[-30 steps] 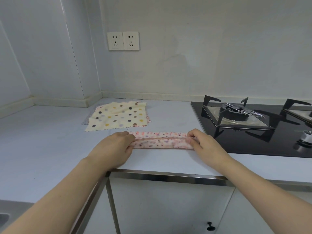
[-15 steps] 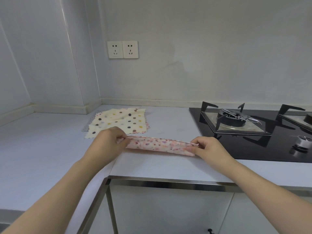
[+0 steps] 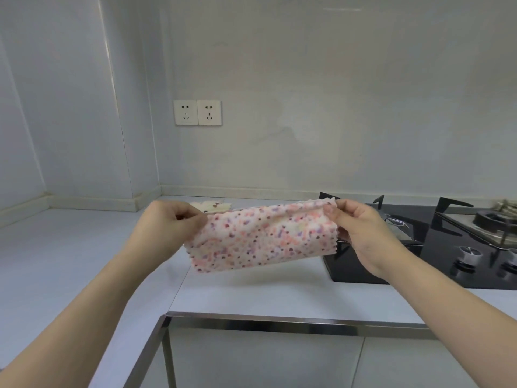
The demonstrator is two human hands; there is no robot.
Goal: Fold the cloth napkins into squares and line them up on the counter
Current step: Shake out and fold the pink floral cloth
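Note:
A pink speckled napkin (image 3: 260, 238) hangs in the air above the white counter (image 3: 251, 292), stretched into a wide strip. My left hand (image 3: 165, 228) pinches its upper left corner and my right hand (image 3: 361, 233) pinches its upper right corner. Behind the pink cloth, only a sliver of a cream polka-dot napkin (image 3: 212, 205) shows on the counter; the rest is hidden.
A black gas hob (image 3: 447, 247) with pan supports and knobs fills the counter's right side. Two wall sockets (image 3: 197, 112) sit on the back wall. A steel edge (image 3: 279, 322) trims the counter front above white cabinet doors.
Both hands have lifted the pink napkin off the counter, and it now hangs unfolded into a taller strip. The camera has tilted upward.

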